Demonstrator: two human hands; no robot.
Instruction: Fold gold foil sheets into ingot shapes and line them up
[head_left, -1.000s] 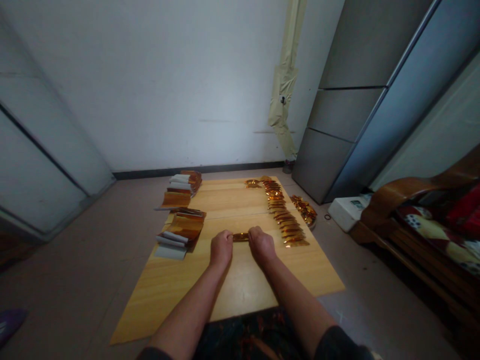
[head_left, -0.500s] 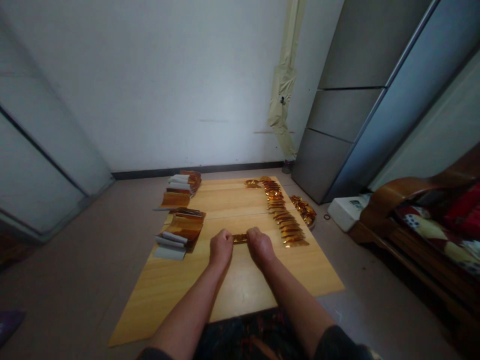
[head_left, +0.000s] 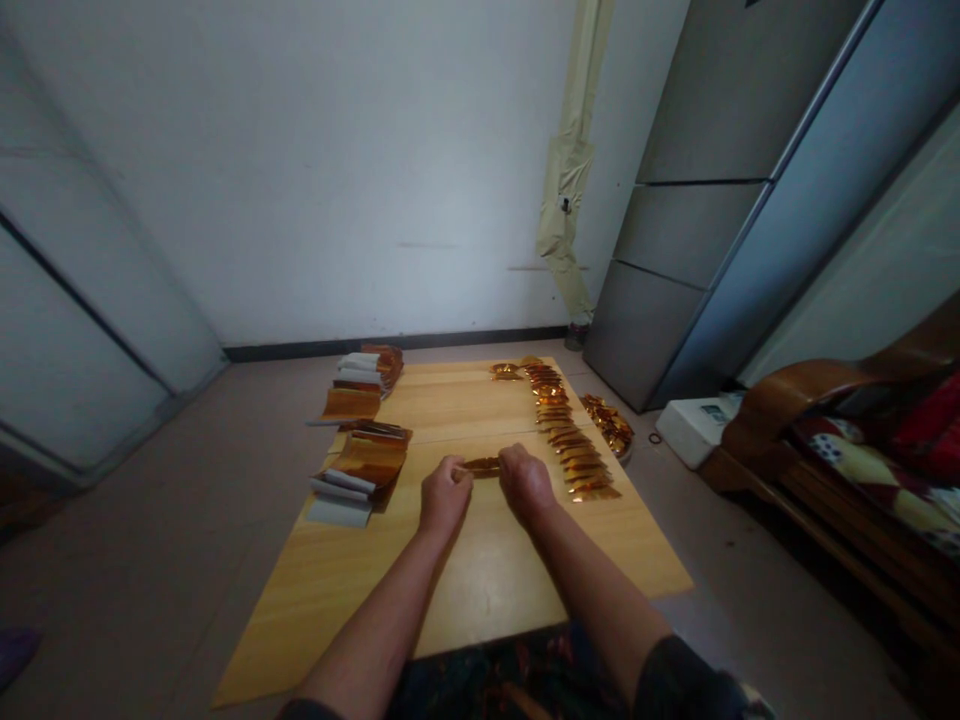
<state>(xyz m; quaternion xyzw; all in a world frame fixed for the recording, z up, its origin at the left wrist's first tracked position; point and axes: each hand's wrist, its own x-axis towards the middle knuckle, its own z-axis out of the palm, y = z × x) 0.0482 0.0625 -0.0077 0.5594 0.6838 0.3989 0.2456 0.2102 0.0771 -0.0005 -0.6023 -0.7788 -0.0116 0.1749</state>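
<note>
A narrow folded strip of gold foil paper [head_left: 484,466] stretches between my two hands, just over the wooden board [head_left: 487,570]. My left hand [head_left: 445,492] is closed on its left end, thumb and fingers pinched together. At the right end, the fingers of my right hand [head_left: 527,480] grip the strip. To the left lie stacks of gold and grey paper sheets, a nearer stack [head_left: 369,455] and a farther stack [head_left: 360,385]. On the right, a long row of folded gold pieces [head_left: 566,430] runs along the board.
Beyond the board's right edge, a round container of gold pieces [head_left: 609,425] stands on the floor. A white box [head_left: 690,430] sits by a wooden bench [head_left: 787,450]. A grey refrigerator [head_left: 667,220] stands against the white wall [head_left: 337,180].
My hands have shifted slightly up with the foil strip, and the right hand has moved a little to the right. More of the strip's upper edge shows between them.
</note>
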